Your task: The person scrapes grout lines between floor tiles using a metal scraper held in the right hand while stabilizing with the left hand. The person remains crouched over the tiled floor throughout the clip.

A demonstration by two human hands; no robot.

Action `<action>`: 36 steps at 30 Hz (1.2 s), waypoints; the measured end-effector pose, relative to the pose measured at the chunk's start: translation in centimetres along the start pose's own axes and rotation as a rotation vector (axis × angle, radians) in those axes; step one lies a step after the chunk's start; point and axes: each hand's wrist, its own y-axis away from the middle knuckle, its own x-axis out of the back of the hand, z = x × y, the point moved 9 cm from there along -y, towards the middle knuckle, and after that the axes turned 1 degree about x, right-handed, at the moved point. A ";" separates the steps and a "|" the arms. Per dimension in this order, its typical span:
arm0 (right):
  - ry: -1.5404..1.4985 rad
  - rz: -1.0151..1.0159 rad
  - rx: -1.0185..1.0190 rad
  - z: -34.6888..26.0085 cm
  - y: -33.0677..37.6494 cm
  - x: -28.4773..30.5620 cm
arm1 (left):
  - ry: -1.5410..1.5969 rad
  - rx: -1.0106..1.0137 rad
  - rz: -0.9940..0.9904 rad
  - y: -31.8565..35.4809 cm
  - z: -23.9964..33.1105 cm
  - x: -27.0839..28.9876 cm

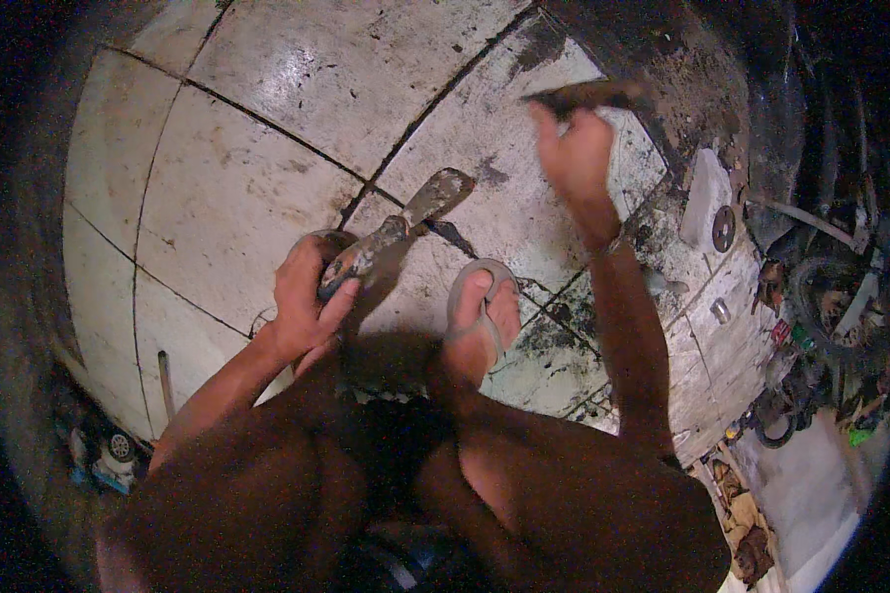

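My left hand (302, 296) is closed round the dark, worn handle of a putty knife (430, 201). Its stained, broad blade points up and to the right over the tiles. At the upper right, my right hand (578, 158) is curled with the thumb raised. A dark brown, elongated thing (593, 95) lies across it at the knuckles, blurred, so its kind is unclear. Both hands are over a white tiled floor (257, 208) with dark joints and grime. My right foot, in a grey flip-flop (480, 267), stands between them.
Brown dirt (697, 94) covers the floor at the upper right. A white piece with a dark round disc (724, 229) lies beyond my right forearm, near a small metal cylinder (719, 311). Tangled scrap and a black ring (776, 428) crowd the right edge. A thin rod (166, 385) lies at left.
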 end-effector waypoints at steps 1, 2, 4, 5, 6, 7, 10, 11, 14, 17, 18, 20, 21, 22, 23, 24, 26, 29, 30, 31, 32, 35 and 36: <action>-0.004 0.095 -0.156 1.5 -0.2 0.8 | -0.003 0.003 0.007 0.1 -0.1 0.0; -0.155 0.132 -0.208 2.1 -0.4 0.8 | -0.032 0.008 0.009 0.2 -0.1 0.0; -0.060 -0.098 -0.071 0.5 -0.7 -1.4 | -0.048 0.036 -0.006 0.3 -0.4 -0.1; -0.013 -0.218 -0.006 -0.3 -0.6 -2.5 | -0.067 0.049 -0.023 0.3 -0.6 -0.2; -0.042 -0.200 0.127 -1.7 -0.5 -2.5 | -0.055 0.052 -0.033 0.3 -0.6 -0.2; -0.023 -0.105 0.095 -1.5 -1.0 -1.6 | -0.021 0.057 -0.037 0.3 -0.6 -0.3; -0.090 0.061 -0.001 -0.5 -2.0 -0.1 | -0.013 0.083 -0.037 0.3 -0.8 -0.5; 0.003 0.096 -0.046 0.0 -2.6 0.3 | -0.033 0.075 -0.030 0.3 -0.7 -0.5; 0.009 -0.060 0.017 -0.8 -2.0 -1.5 | -0.029 0.069 -0.010 0.2 -0.5 -0.3; -0.044 -0.105 0.190 -2.9 -0.7 -2.2 | -0.033 0.074 -0.026 0.1 -0.5 -0.3; -0.004 -0.095 0.168 -2.5 -0.8 -2.2 | -0.030 0.069 -0.034 0.1 -0.5 -0.3; -0.002 -0.004 0.111 -1.2 -2.1 -0.9 | -0.021 0.086 -0.049 0.2 -0.6 -0.5; 0.213 -0.073 -0.087 1.4 -3.5 -0.9 | -0.019 0.102 -0.059 0.3 -0.8 -0.5; 0.261 -0.153 -0.138 2.7 -4.4 -1.2 | 0.012 0.114 -0.062 0.2 -1.0 -0.5; 0.274 -0.090 -0.093 2.9 -5.5 -0.4 | -0.028 0.104 -0.072 0.2 -1.0 -0.6; 0.215 -0.139 -0.091 3.4 -5.6 -0.9 | -0.037 0.101 -0.079 0.2 -0.9 -0.5; 0.102 -0.159 0.007 2.9 -5.7 -1.0 | -0.046 0.099 -0.087 0.3 -1.0 -0.5; -0.081 -0.153 0.036 2.0 -4.7 -0.9 | -0.053 0.093 -0.085 0.5 -0.9 -0.5; -0.034 -0.134 0.005 2.1 -4.7 -0.6 | -0.062 0.075 -0.074 0.4 -0.8 -0.5; 0.013 -0.117 -0.029 2.2 -4.8 -0.3 | -0.042 0.077 -0.061 0.4 -0.9 -0.4; 0.047 -0.025 -0.018 1.9 -5.2 0.7 | -0.066 0.065 -0.070 0.4 -0.8 -0.5; 0.106 -0.079 -0.028 2.0 -6.5 0.5 | -0.042 0.062 -0.079 0.1 -0.8 -0.7; 0.140 -0.085 -0.077 2.6 -6.8 0.5 | -0.032 0.058 -0.082 0.1 -0.7 -0.7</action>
